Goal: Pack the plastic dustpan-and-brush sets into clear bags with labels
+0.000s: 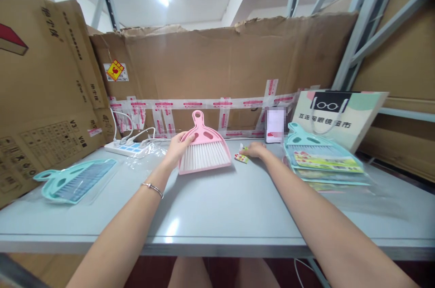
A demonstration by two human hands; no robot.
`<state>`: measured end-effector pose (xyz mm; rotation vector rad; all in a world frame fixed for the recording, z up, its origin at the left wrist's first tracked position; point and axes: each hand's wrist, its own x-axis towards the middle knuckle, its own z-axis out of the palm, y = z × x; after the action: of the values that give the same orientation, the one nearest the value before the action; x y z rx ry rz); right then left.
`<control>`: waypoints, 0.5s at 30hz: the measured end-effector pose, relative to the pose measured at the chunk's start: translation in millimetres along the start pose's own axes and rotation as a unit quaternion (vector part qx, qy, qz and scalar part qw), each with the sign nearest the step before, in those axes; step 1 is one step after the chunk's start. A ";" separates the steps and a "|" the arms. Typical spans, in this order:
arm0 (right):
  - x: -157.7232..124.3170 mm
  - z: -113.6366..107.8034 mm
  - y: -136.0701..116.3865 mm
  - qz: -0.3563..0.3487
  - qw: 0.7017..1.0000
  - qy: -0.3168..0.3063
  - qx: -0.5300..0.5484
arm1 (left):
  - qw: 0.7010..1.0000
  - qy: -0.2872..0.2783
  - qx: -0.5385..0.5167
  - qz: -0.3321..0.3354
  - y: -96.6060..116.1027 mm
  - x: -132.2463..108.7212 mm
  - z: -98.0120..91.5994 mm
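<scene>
My left hand (179, 148) grips the left edge of a pink dustpan (198, 171), its thumb over the front near an oval hole. A small brush with white bristles (205, 155) is nested in the dustpan, which stands tilted up, handle at the top. To the right, my right hand (255, 149) is low over the table, fingers curled around a small printed card (242, 148). Just in front of those fingers lies another colourful printed card (241, 158). The fingertips are partly hidden by the hand itself.
On the right lies a stack of turquoise dustpan sets (324, 145) with printed cards, before a paper bag (340, 111). A phone (275, 124) leans at the back. On the left are a turquoise dustpan set (78, 180), a power strip (126, 148) and clear plastic wrap (148, 154).
</scene>
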<state>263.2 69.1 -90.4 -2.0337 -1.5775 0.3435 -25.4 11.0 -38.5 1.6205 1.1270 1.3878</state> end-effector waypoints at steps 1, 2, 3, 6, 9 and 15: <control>0.0 -0.4 -1.2 0.003 1.000 -0.002 0.011 | 1.000 -0.003 -0.001 0.001 0.4 -0.2 0.6; -1.0 -0.6 -2.4 0.012 1.000 -0.003 0.027 | 1.000 -0.004 -0.001 0.003 0.8 -0.1 1.0; -2.7 -0.5 -3.4 0.022 0.999 -0.003 0.045 | 1.000 -0.003 -0.001 0.005 1.1 0.1 1.1; -10.3 -0.5 -5.7 0.029 0.994 0.001 0.105 | 1.000 0.009 -0.009 0.008 1.8 1.1 1.0; -18.8 -7.9 -11.3 0.017 0.984 0.011 0.174 | 0.998 0.038 -0.040 -0.007 1.4 1.3 0.8; -63.4 -37.0 -61.8 -0.182 0.843 0.087 0.498 | 0.965 0.064 -0.203 -0.151 -4.3 -1.6 5.7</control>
<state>213.7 9.8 -33.5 -0.9129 -1.2230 0.6395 -20.6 11.3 -43.9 1.0366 1.0282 1.4215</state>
